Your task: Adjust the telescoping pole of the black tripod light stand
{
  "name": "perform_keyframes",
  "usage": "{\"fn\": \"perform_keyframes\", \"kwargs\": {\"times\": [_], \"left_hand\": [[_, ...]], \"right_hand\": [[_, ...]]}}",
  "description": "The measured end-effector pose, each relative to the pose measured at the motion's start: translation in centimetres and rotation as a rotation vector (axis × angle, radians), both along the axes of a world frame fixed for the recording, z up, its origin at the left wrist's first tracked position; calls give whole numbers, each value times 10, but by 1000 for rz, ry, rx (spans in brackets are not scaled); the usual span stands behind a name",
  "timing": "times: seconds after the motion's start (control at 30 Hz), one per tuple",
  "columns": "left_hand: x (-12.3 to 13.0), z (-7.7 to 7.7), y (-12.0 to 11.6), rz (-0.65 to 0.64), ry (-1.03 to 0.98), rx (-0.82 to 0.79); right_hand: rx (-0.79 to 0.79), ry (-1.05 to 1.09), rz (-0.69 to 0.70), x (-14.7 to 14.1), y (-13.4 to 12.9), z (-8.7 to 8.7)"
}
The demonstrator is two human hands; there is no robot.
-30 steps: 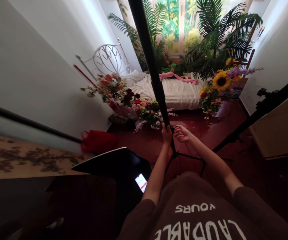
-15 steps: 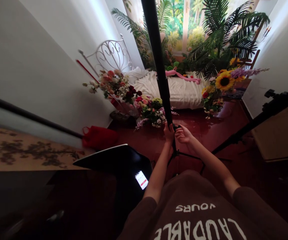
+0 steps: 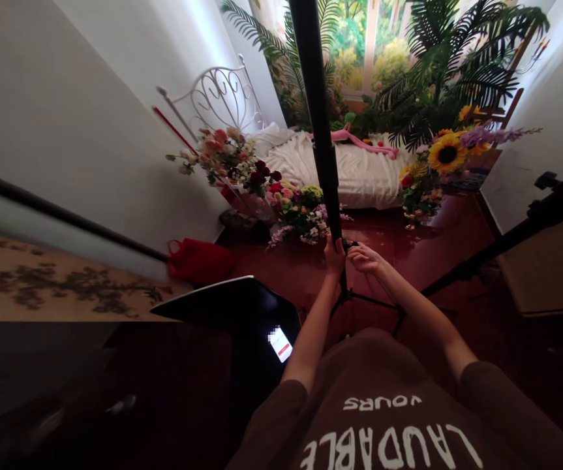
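Observation:
A black stand pole (image 3: 321, 130) rises in front of me from thin tripod legs (image 3: 369, 300) on the dark red floor. My left hand (image 3: 334, 254) is closed around the lower part of this pole. Just to its right, my right hand (image 3: 363, 257) has its fingers closed on a small dark knob (image 3: 348, 244) at the side of the pole. The fingers partly hide the knob.
Flowers (image 3: 291, 209) and sunflowers (image 3: 446, 153) stand before a bed with a cream cover (image 3: 369, 176). A second black stand (image 3: 486, 251) slants at the right. At the left are a red bag (image 3: 197, 260), a dark panel (image 3: 213, 303) and a lit phone (image 3: 280, 344).
The view has shifted slightly, so the scene sits a little further right. Both hands remain at the pole, and the right fingers have moved slightly at the knob.

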State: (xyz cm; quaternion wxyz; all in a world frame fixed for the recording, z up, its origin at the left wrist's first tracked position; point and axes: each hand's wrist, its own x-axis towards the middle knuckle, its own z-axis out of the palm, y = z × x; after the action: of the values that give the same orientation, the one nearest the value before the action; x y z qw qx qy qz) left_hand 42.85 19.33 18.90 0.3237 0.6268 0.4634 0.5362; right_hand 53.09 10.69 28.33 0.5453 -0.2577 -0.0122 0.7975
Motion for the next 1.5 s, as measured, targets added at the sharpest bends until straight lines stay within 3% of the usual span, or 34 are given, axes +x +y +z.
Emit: {"fn": "perform_keyframes", "kwargs": {"times": [0.1, 0.37, 0.47, 0.57, 0.67, 0.73, 0.93, 1.03, 1.1, 1.27, 1.4, 1.5], "left_hand": [[0, 1, -1, 12, 4, -6], [-5, -4, 0, -22, 39, 7], [-4, -7, 1, 0, 49, -3], [-3, -8, 2, 14, 49, -7], [-3, -7, 1, 5, 31, 23], [-4, -5, 0, -5, 17, 36], [-4, -2, -1, -14, -3, 60], [-4, -2, -2, -23, -3, 40], [-4, -1, -2, -30, -3, 28], [-5, 3, -3, -61, -5, 48], [-9, 10, -5, -127, 17, 55], [-10, 14, -6, -145, 45, 48]], "right_hand": [[-11, -71, -3, 2, 3, -4], [5, -819, -200, 19, 12, -19], [54, -1130, -277, 27, 8, -18], [137, -1282, -303, 29, 9, -12], [361, -1487, -369, 23, 20, 2], [563, -1628, -435, 15, 31, 20], [1092, -1950, -669, -26, 57, 120], [1233, -2071, -666, -44, 66, 155], [1210, -2115, -618, -48, 72, 161], [1063, -2179, -541, -45, 84, 151], [1036, -2193, -520, -45, 80, 152], [925, -2235, -444, -47, 72, 146]]}}
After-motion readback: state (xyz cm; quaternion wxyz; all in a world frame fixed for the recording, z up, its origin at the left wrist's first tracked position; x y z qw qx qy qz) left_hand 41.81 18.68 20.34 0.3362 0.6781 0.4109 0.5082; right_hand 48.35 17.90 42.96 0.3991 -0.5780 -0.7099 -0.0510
